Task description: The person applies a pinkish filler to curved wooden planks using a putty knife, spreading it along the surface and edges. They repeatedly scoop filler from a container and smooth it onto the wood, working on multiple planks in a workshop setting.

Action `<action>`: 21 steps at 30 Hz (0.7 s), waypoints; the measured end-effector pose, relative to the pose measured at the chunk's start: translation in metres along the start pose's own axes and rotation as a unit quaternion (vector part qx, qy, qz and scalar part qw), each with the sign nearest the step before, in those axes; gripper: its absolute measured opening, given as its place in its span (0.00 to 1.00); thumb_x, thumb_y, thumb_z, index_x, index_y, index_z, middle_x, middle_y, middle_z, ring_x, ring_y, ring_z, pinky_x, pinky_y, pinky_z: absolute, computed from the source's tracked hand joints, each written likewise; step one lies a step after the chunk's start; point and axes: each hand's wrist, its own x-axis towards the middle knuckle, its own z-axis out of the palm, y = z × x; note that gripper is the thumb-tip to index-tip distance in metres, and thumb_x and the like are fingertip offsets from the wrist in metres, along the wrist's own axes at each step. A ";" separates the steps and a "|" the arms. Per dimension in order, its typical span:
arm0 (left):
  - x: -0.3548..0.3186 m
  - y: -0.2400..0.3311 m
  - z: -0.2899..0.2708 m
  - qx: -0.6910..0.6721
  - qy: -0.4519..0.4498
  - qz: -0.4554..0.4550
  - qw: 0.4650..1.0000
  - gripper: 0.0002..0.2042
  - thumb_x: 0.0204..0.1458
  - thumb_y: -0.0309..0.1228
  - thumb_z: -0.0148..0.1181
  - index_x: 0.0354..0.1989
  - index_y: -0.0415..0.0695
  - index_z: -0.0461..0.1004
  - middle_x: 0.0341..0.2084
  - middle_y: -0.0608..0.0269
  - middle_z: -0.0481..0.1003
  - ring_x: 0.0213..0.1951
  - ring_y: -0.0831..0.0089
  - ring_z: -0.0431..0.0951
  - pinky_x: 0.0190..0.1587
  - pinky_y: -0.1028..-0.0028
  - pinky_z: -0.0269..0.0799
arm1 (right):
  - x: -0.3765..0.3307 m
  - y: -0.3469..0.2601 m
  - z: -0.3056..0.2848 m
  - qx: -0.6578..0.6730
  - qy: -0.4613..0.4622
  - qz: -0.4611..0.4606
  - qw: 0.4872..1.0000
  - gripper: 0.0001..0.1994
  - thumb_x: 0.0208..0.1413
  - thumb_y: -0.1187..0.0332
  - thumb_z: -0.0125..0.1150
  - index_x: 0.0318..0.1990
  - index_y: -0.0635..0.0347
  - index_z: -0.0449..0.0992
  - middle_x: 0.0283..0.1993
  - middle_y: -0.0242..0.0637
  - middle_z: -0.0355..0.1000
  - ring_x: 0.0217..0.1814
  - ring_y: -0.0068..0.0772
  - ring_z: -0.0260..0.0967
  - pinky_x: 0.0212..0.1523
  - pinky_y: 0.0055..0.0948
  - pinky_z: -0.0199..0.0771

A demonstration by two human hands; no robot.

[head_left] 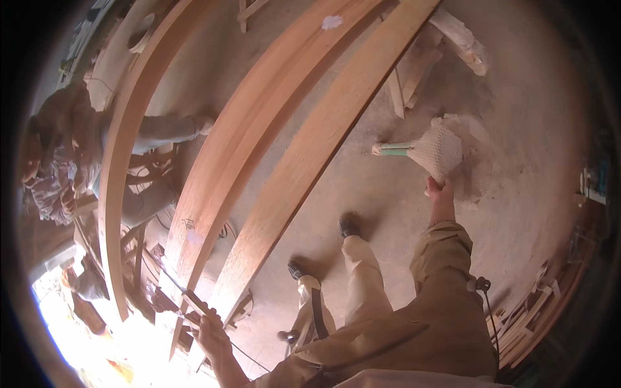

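My right hand [440, 189] reaches forward, its fingers closed on the lower corner of a pale woven scoop-like piece [438, 150]. Green and straw-coloured handle-like rods [394, 149] stick out from the piece's left side. It lies at floor level over a patch of pale dust or shavings [479, 139]. At the lower left, my left hand [212, 336] grips a long brown tool [194, 302] with a thin dark rod at its far end. Glare there hides the tool's kind. The tool is close to the near ends of the long timbers.
Curved timbers [242, 123] and a straight plank [310, 155] stretch diagonally across the left and middle. Beyond them, at far left, is another person [65, 155] with an arm extended. Wood offcuts [459, 39] lie at the top; stacked strips [537, 317] line the lower right.
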 end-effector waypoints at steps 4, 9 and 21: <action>0.005 0.006 0.006 0.009 0.025 -0.029 0.999 0.14 0.51 0.26 0.51 0.47 0.42 0.63 0.36 0.56 0.71 0.31 0.73 0.71 0.29 0.78 0.66 | -0.016 -0.002 0.016 0.097 0.112 -0.031 0.988 0.14 0.56 0.59 0.52 0.43 0.58 0.68 0.41 0.42 0.66 0.41 0.40 0.66 0.39 0.38 0.72; 0.008 0.014 0.009 0.004 0.069 0.002 0.998 0.13 0.48 0.27 0.55 0.42 0.40 0.64 0.31 0.57 0.71 0.24 0.77 0.69 0.23 0.82 0.61 | 0.009 -0.002 -0.003 0.043 0.036 -0.025 0.998 0.09 0.54 0.63 0.52 0.39 0.56 0.69 0.35 0.36 0.66 0.33 0.34 0.62 0.27 0.31 0.63; 0.018 0.009 -0.212 -0.015 0.027 -0.009 0.999 0.10 0.47 0.25 0.59 0.33 0.44 0.62 0.29 0.55 0.71 0.23 0.78 0.70 0.19 0.84 0.62 | -0.065 0.099 -0.254 -0.001 -0.058 0.003 0.998 0.06 0.53 0.68 0.48 0.32 0.58 0.70 0.24 0.33 0.66 0.27 0.33 0.64 0.29 0.31 0.67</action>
